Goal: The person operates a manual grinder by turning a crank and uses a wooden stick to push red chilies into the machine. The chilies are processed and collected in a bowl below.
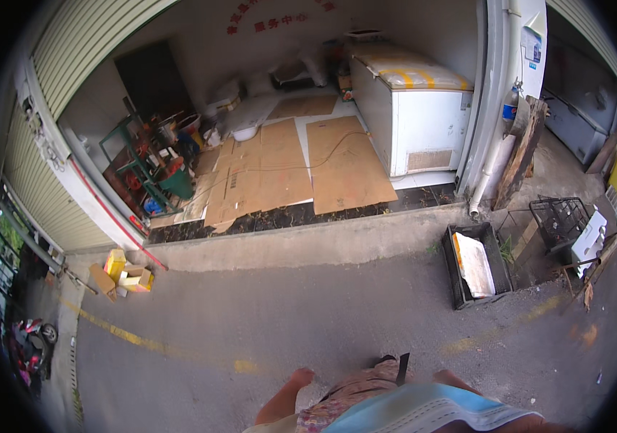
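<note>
My left hand [300, 378] hangs low at the bottom centre beside my patterned clothing [337, 397], over the grey pavement [214, 325]; its fingers are blurred and too small to make out. My right hand [444, 378] is mostly hidden behind the blue face mask [424, 411] at the lower edge, so its grip cannot be seen. Ahead is an open shopfront with flattened cardboard [344, 166] on its floor and a white chest freezer [424, 126] at the right.
A low concrete step [308, 242] runs along the front. Yellow boxes [115, 263], a black crate with a white board [474, 260], a wire basket [554, 216] and a wooden plank [518, 159] border it. A green cart with clutter [175, 180] stands inside. A scooter [30, 339] is far left.
</note>
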{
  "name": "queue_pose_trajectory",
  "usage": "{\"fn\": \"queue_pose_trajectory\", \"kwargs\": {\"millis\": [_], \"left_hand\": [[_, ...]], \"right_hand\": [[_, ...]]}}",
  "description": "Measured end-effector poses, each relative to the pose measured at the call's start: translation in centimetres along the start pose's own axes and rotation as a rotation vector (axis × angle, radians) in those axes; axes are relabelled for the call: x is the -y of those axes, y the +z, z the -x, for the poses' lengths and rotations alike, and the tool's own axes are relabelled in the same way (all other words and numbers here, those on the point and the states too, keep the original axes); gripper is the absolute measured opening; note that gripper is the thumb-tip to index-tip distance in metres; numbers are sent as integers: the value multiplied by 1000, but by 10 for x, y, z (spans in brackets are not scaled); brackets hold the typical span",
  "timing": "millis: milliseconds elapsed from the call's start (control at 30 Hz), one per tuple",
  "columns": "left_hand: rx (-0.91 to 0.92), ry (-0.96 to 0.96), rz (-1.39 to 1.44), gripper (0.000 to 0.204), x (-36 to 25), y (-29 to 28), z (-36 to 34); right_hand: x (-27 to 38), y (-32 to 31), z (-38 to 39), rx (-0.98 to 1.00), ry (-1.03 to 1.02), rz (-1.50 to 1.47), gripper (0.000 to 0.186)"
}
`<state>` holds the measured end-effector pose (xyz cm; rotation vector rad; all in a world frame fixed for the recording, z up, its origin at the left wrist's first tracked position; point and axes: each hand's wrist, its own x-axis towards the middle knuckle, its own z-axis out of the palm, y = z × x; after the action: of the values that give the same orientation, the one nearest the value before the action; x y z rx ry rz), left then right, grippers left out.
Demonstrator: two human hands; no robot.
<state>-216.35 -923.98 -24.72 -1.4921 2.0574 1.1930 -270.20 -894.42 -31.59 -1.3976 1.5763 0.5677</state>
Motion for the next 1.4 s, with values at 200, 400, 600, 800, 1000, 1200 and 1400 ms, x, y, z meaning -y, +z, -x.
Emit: {"fn": "queue_pose_trajectory", "kwargs": {"millis": [200,400,600,800,1000,1200,1400], "left_hand": [[-54,197,44,30,-68,-110,-136],[77,274,-126,30,-57,-208,-240],[12,42,-79,29,-59,-273,-306],[189,-186,400,30,-35,-354,-403],[78,287,-581,27,-54,-520,-513],[-91,336,-340,25,-108,-651,-637],[-147,539,-152,22,-174,-728,-758]], "right_hand": [[-8,-73,-142,189,-530,15,15],[-29,-294,-258,-153,-127,482,20],[35,-570,-281,-276,68,-1062,22],[97,-722,-345,-333,-71,-839,25],[106,-785,-392,-444,2,262,18],[79,-820,-418,-579,81,-226,19],[29,-818,-522,-221,259,-515,24]]}}
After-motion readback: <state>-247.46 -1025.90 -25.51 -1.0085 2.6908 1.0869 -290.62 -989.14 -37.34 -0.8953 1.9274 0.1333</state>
